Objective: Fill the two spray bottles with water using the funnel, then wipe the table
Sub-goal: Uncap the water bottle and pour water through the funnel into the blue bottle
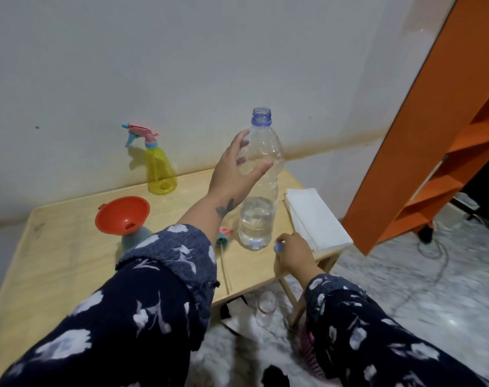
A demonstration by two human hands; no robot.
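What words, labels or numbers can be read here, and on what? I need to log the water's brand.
None can be read. The water bottle shows no label, nor does the yellow spray bottle. The funnel and folded cloth show no print.

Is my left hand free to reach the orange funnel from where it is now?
Probably yes. The left hand is around the water bottle with fingers spread, so it must let go first. The funnel sits in the blue bottle, with nothing between.
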